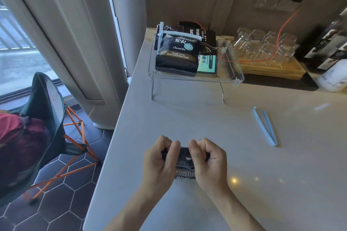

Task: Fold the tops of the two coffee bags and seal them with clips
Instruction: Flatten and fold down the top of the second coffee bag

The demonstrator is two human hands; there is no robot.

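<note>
Both our left hand [161,157] and right hand [208,157] pinch the second coffee bag [185,165] on the counter [262,174], folding its top, while the first bag [176,52] sits clipped (apparently done) and the blue clip [265,126] waits unused.

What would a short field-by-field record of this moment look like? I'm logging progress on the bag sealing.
left hand: grips the folded top of the coffee bag in hand, fingers curled
right hand: grips the same fold
blue clip: lies open on the counter, right of the hands, untouched
sealed bag: on the clear shelf, a white clip across its top
progress: one bag clipped, one being folded
</note>
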